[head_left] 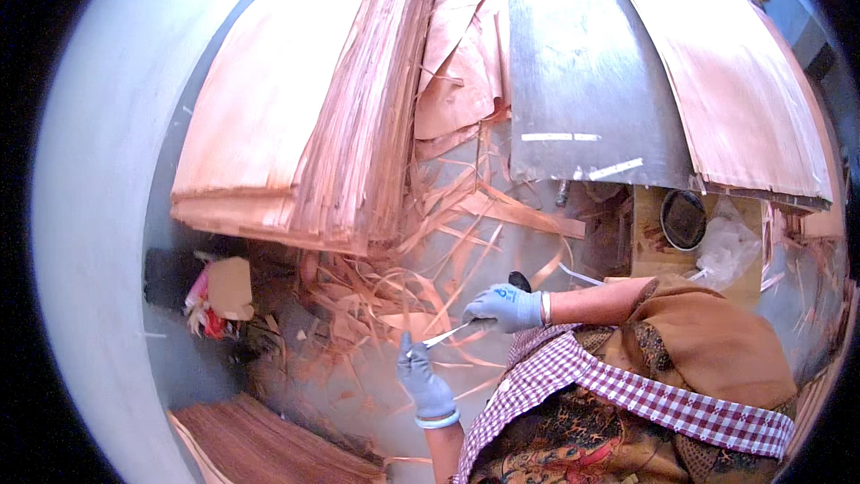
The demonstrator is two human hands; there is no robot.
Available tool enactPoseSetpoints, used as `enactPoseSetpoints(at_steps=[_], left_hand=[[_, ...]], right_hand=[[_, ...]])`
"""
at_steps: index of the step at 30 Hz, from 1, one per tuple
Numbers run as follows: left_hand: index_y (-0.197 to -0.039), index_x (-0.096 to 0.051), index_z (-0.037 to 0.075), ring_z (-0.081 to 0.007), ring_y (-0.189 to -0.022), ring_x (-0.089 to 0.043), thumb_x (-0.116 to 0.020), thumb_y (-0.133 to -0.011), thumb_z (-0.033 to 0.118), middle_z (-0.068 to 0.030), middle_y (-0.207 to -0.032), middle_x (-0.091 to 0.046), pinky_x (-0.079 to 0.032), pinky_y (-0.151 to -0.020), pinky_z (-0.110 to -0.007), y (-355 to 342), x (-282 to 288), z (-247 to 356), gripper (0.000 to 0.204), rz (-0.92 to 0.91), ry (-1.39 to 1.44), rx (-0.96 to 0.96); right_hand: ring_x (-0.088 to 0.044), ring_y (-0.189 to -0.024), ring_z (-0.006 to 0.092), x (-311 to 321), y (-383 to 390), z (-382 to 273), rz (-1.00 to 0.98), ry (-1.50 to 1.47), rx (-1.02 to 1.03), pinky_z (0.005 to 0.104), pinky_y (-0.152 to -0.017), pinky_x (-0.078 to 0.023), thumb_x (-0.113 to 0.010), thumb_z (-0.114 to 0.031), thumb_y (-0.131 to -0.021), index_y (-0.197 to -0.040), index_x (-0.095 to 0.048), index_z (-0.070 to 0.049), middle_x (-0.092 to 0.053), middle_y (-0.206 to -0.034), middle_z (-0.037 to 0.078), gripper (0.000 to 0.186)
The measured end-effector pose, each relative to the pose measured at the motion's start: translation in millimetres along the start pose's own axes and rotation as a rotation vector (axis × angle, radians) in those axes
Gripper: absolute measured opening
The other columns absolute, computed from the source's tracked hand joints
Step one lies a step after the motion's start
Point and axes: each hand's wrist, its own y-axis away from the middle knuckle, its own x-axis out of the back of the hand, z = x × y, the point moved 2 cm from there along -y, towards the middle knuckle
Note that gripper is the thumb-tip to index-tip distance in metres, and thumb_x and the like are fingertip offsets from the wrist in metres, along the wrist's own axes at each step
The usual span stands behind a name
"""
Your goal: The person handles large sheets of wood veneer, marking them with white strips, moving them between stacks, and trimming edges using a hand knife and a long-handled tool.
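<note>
Your left hand (423, 385), gloved in grey-blue, has its fingertips pinched on one end of a narrow white strip (445, 335). The strip runs straight up to the right, to the fingers of your right hand (506, 306), which is curled closed at the far end. A dark object (519, 281) shows at that hand's far edge and looks gripped in the fist; its kind is too hidden to tell.

The strip spans the gap between your hands, in front of your body and above the floor with its loose wood scraps (358, 314). To handle it well, pull evenly, hold both wrists steady and avoid any twist, since so thin a strip would likely fold or curl. Pinch near the very end with the left, so little of it gets creased. If the dark object has an edge, angle it away from your left fingers. Mind the stacked sheets (345, 170), far left, and the dark board (591, 63), far right.
</note>
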Motion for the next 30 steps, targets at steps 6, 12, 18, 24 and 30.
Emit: enactPoseSetpoints(at_steps=[6, 12, 18, 24, 30], left_hand=[[-0.121, -0.05, -0.006, -0.0148, -0.096, -0.052, -0.051, -0.09, 0.009, -0.0095, -0.107, -0.057, -0.043, -0.082, -0.029, -107.2, 12.7, 47.6, 0.034, 0.067, 0.105, -0.094], [-0.104, -0.054, -0.009, -0.0194, -0.085, -0.055, -0.057, -0.084, 0.009, -0.0179, -0.111, -0.054, -0.046, -0.074, -0.031, -248.9, 57.1, 106.8, 0.027, 0.452, -0.601, -0.297], [-0.08, -0.06, 0.0, -0.0238, -0.115, -0.047, -0.058, -0.085, 0.015, -0.0195, -0.13, -0.047, -0.036, -0.095, -0.033, -369.0, -41.6, 163.1, 0.016, -0.738, -0.194, -0.346], [-0.079, -0.058, 0.0, -0.0176, -0.113, -0.047, -0.057, -0.085, 0.012, -0.0186, -0.13, -0.048, -0.037, -0.093, -0.029, -545.6, -82.1, 246.7, 0.014, -0.747, -0.121, -0.483], [-0.082, -0.059, 0.0, -0.014, -0.109, -0.047, -0.056, -0.086, 0.009, -0.0146, -0.133, -0.045, -0.037, -0.093, -0.029, -718.5, -191.7, 246.8, 0.01, -0.855, -0.204, -0.371]], right_hand=[[-0.056, -0.094, 0.0261, 71.3, -90.3, 40.3, -0.001, 0.385, 0.094, 0.04, -0.069, -0.045, -0.059, -0.023, -0.076, -0.094, -0.058, -0.014, -0.06, -0.092, 0.007, 0.02], [-0.041, -0.12, 0.0361, 124.1, -117.5, 92.8, -0.194, 0.366, -0.269, 0.0445, -0.095, -0.039, -0.065, -0.033, -0.075, -0.129, -0.043, -0.017, -0.038, -0.135, 0.013, 0.061], [-0.044, -0.117, 0.0363, 158.6, -202.5, 160.0, -0.082, -0.016, -0.438, 0.0427, -0.098, -0.037, -0.063, -0.039, -0.078, -0.132, -0.04, -0.014, -0.043, -0.131, 0.017, 0.063], [-0.046, -0.118, 0.0328, 182.8, -232.0, 264.4, 0.115, -0.218, -0.832, 0.0378, -0.098, -0.035, -0.063, -0.043, -0.078, -0.13, -0.042, -0.007, -0.049, -0.127, 0.02, 0.067], [-0.051, -0.112, 0.0319, 195.7, -220.6, 413.1, 0.274, -0.26, -1.244, 0.0376, -0.094, -0.04, -0.066, -0.047, -0.072, -0.12, -0.053, -0.004, -0.052, -0.123, 0.019, 0.066]])
